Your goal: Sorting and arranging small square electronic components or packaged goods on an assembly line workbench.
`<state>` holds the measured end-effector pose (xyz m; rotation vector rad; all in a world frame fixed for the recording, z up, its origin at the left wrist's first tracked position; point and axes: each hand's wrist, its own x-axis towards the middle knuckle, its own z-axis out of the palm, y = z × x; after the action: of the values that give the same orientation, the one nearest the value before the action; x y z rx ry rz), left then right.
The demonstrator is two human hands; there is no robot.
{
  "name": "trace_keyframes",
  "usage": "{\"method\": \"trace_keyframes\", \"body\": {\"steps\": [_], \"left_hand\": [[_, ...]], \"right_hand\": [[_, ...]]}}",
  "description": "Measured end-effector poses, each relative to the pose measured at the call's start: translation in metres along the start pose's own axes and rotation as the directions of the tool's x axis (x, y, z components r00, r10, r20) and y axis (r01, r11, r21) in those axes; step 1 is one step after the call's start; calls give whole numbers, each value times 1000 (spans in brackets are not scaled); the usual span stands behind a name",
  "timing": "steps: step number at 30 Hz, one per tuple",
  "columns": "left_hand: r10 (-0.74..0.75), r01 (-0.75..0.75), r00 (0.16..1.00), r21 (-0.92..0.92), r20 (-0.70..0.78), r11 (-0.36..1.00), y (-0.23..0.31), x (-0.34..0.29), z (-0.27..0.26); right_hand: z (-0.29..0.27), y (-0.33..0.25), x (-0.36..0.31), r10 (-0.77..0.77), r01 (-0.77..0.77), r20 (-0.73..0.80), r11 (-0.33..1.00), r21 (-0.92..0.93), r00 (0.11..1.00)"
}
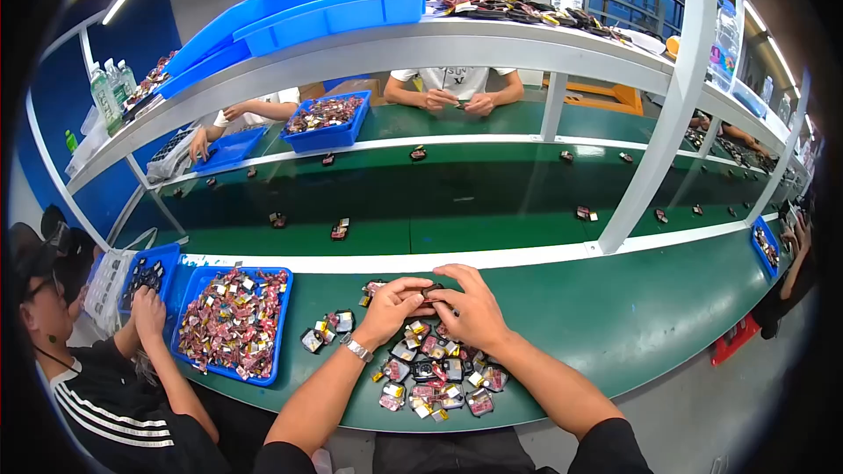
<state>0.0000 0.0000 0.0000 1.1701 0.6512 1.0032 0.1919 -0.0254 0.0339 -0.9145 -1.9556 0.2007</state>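
My left hand (393, 309), with a metal watch on its wrist, and my right hand (475, 306) meet above the green table. Between their fingertips they pinch a small dark casing (430, 293), partly hidden by the fingers. Below them lies a pile of small electronic assemblies (429, 370), dark casings with red boards and silver and yellow parts. A few more assemblies (327, 330) rest left of my left wrist, and another shows just behind that hand.
A blue tray (284, 316) heaped with red boards stands to my left, beside a seated co-worker (105, 412). Behind a white rail, a green conveyor (492, 211) carries scattered assemblies. A metal post (654, 123) and a loaded shelf (492, 42) rise ahead. Co-workers sit across.
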Motion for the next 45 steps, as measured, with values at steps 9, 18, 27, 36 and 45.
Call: {"method": "trace_keyframes", "body": {"steps": [9,18,27,36,45], "left_hand": [[6,-6,1000,56,3,998,4,0,-2],[41,-41,999,10,-32,999,-6,-1,-3],[48,-47,999,41,-19,998,-3,0,1],[42,-37,997,75,-61,996,-5,3,9],[5,0,998,85,-59,996,-3,4,5]], "right_hand": [[14,2,-2,76,-73,-31,994,76,997],[3,-5,2,14,-14,-37,1000,11,999],[13,2,-5,121,-113,-65,988,106,991],[9,2,1,49,-46,-94,999,28,994],[12,4,4,-73,62,-68,986,-155,995]]}}
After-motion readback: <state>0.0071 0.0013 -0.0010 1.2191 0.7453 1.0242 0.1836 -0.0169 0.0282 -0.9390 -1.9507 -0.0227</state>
